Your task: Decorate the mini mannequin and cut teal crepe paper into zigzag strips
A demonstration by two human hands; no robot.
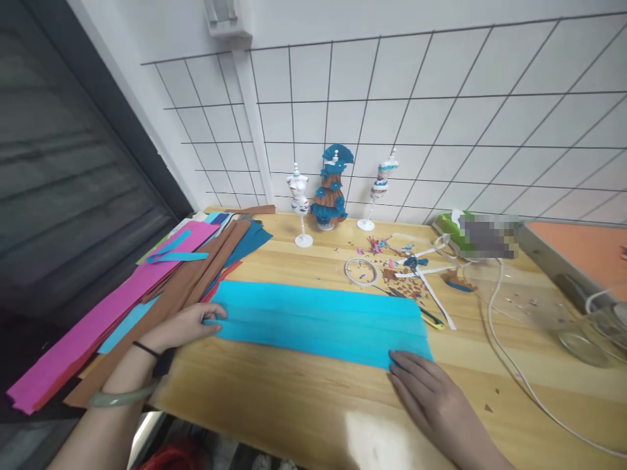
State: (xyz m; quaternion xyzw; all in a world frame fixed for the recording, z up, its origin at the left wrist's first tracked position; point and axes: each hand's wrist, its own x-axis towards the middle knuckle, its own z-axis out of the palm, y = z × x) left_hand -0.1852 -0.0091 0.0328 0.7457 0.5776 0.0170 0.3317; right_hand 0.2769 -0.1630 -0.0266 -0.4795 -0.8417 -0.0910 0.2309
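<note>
A long bright blue paper strip (pixel 313 323) lies flat across the wooden table (pixel 274 405). At its left end, my left hand (pixel 196 323) is closed on the paper's edge, fingers curled, with a black band and a green bangle on the wrist. My right hand (pixel 426 385) rests flat near the lower right corner, its fingertips touching the paper and its fingers stretched out. Behind the strip are a roll of tape (pixel 361 282) and a yellow-green cutter (pixel 432 318), which lies by the strip's right end.
Stacked pink (pixel 108 310) and brown paper (pixel 196 277) fills the left side. At the back stand a white mannequin (pixel 298 196), a dressed mannequin (pixel 333 192) and another mannequin (pixel 379 186). Paper scraps (pixel 406 284), a white cable (pixel 494 326) and a glass container (pixel 582 343) lie to the right.
</note>
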